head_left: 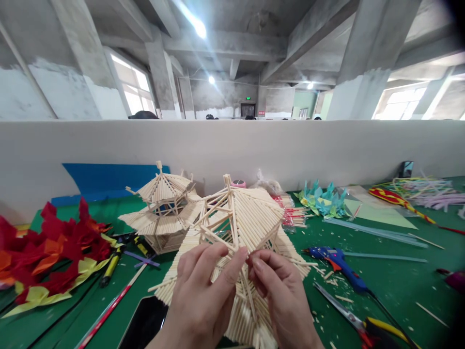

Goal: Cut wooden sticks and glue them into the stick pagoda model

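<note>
Both hands on stick pavilion model, tabletop.
Left hand (199, 295) and right hand (281, 295): fingers (232, 271) closed, pinching thin sticks of the wooden pavilion (236, 228) directly between them. Blue glue gun (336, 259) right of the fingers; second pavilion (163, 208) beyond-left.

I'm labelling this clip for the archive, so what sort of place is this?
Probably a craft workshop in a big industrial hall. Both hands, left hand and right hand, work on a stick pagoda model at a green table with a glue gun, under bare concrete beams.
</note>
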Motion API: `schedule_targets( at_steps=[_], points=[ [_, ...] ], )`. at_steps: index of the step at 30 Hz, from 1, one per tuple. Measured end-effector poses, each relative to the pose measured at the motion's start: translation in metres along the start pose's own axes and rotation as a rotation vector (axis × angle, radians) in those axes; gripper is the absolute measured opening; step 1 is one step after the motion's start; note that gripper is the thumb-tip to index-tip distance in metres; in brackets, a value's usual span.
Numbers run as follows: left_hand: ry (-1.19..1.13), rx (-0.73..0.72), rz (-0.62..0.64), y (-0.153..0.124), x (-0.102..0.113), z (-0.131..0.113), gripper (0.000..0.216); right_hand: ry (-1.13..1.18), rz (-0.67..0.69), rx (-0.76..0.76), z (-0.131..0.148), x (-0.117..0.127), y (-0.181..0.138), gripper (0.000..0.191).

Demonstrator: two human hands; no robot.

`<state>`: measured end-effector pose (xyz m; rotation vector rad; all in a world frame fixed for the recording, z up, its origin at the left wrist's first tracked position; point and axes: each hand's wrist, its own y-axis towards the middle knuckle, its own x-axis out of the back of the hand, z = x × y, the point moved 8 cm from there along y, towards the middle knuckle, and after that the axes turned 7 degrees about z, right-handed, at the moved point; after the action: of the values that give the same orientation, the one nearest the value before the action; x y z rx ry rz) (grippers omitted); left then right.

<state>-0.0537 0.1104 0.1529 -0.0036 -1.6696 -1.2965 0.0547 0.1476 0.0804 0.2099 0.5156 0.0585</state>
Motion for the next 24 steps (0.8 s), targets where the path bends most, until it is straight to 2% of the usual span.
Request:
schedule_targets(
  at_steps=[5, 18, 24],
  points=[
    [-0.018, 0.014, 0.014, -0.001, 0.0, 0.002, 0.038, -0.057, 0.04, 0.018, 0.007, -0.008, 0.002, 0.018],
    [-0.044, 0.063, 0.005, -0.001, 0.001, 0.001, 0.039, -0.067, 0.06, -0.003, 0.003, -0.011, 0.005, 0.021],
    [-0.089, 0.079, -0.052, -0.003, 0.013, 0.003, 0.043, -0.048, 0.045, -0.04, 0.001, -0.012, 0.001, 0.022]
  ],
)
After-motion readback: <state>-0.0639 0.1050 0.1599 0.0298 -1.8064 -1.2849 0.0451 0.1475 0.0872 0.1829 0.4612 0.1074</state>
